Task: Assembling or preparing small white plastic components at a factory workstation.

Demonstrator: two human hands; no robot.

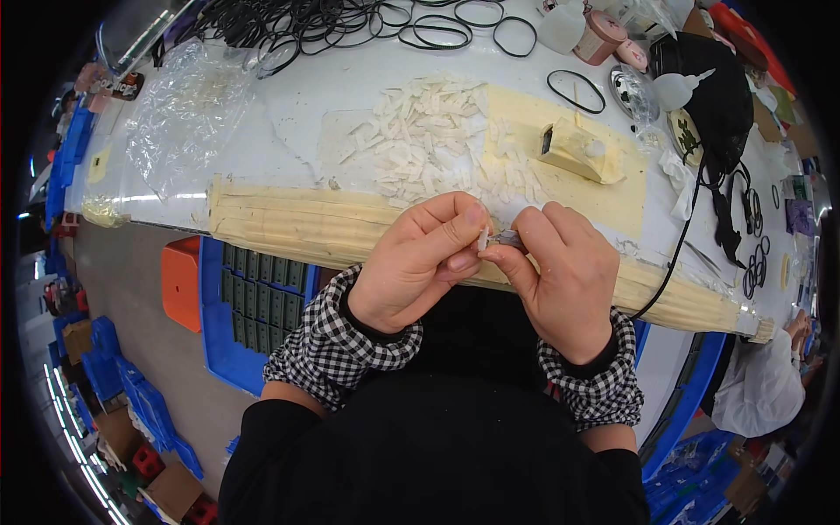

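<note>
Over the table's near edge, my two hands meet with their fingertips almost touching. My left hand (422, 258) pinches a small white strip-like piece (483, 240) between thumb and forefinger. In my right hand (567, 267) is a small greyish piece (506, 237), held between thumb and bent forefinger close to the white piece; its kind is too small to make out. Just beyond my hands lies a loose pile of small flat white pieces (424, 131). To its right a block wrapped in yellowish tape (577, 150) sits on a tape-covered patch (626, 197).
Black rubber bands (437, 31) lie heaped at the back, with clear plastic bags (188, 118) at the left. Squeeze bottles (678, 90), a black bag (713, 96) and a cord (682, 236) occupy the right. Below stand a blue crate (229, 350) and an orange stool (181, 282).
</note>
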